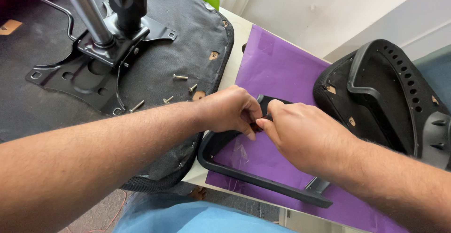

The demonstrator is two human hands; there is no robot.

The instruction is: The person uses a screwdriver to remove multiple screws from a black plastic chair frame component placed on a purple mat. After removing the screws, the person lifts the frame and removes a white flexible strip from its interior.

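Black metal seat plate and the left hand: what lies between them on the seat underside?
Head view: four loose screws lie on the seat fabric between the plate and the left hand.

A black plastic chair armrest (263,181) lies flat on its side. It forms an open loop with rounded corners. A small black part (257,125) sits pinched at its upper bar.

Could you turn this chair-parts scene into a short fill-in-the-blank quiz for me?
1. The black armrest lies on a sheet coloured ______.
2. The loose screws lie on the underside of the chair ______.
3. The left hand and the right hand meet over the ______ piece.
4. A shiny metal ______ rises from the black mounting plate.

Missing words: purple; seat; armrest; post
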